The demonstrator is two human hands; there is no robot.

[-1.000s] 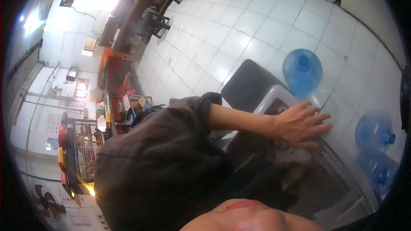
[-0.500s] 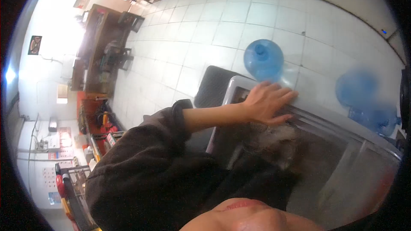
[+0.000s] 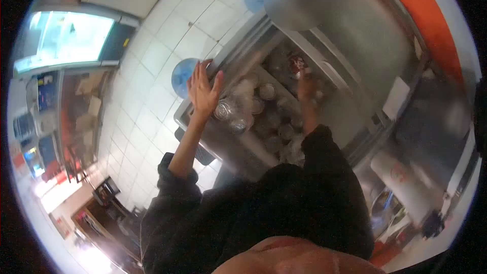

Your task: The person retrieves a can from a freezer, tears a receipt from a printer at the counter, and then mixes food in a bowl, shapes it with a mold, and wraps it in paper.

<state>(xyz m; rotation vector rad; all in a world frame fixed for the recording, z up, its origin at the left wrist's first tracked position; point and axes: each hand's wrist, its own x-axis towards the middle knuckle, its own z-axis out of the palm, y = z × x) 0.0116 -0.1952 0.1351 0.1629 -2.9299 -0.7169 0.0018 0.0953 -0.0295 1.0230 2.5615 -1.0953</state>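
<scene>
My left hand (image 3: 204, 91) rests with spread fingers on the far-left rim of a chest freezer (image 3: 243, 45), holding nothing. Inside the freezer, several round clear-lidded containers (image 3: 266, 91) lie in a heap below and right of that hand. My right hand (image 3: 307, 89) reaches down into the freezer, blurred. Just beyond its fingertips is a red and white round item (image 3: 297, 64); whether the fingers touch it is too blurred to tell. A divider (image 3: 279, 82) runs between the heap and this item.
Blue water bottles (image 3: 186, 77) stand on the tiled floor (image 3: 195, 20) beyond the freezer. A lit display cabinet (image 3: 71, 38) is at the upper left. On the right are a white cylinder (image 3: 401, 182), a dark surface (image 3: 431, 127) and an orange band (image 3: 421, 15).
The view has swung right and down over the freezer. My right hand has come into view inside it. My left hand still lies on the rim, and the containers now show.
</scene>
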